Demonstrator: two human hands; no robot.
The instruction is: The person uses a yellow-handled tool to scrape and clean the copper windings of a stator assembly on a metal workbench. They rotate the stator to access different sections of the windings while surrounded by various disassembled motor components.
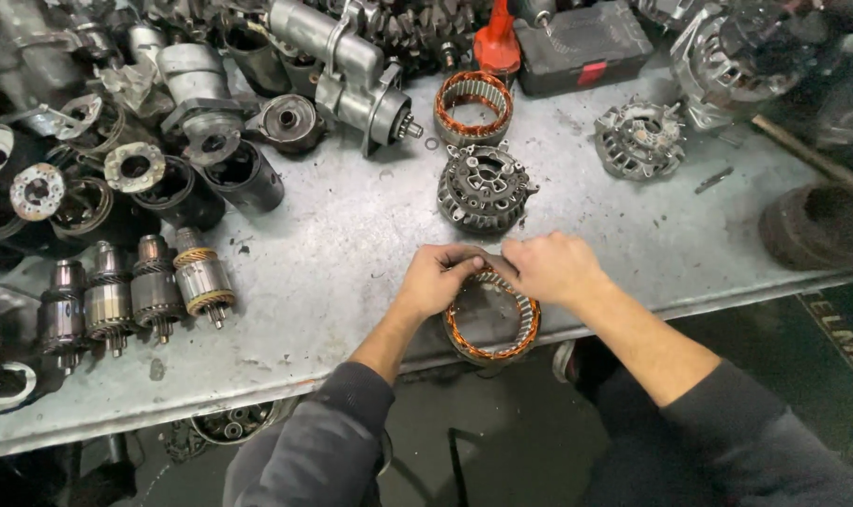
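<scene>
Both my hands grip one ring-shaped stator point(494, 324) with copper windings and a grey steel core, held upright at the near edge of the metal workbench point(351, 244). My left hand point(438, 278) closes on the ring's upper left rim. My right hand point(550, 267) closes on its upper right rim, fingers curled over the top. The lower half of the ring hangs past the bench edge. Just beyond my hands lies a dark alternator housing point(483, 188), and behind it a second copper-wound stator point(473, 105).
Several armatures point(131, 296) stand in a row at the left. Starter motors and dark housings point(220, 141) crowd the back left. A grey alternator end cover point(639, 139), a black case point(581, 45) and a red tool point(497, 42) sit at the back right.
</scene>
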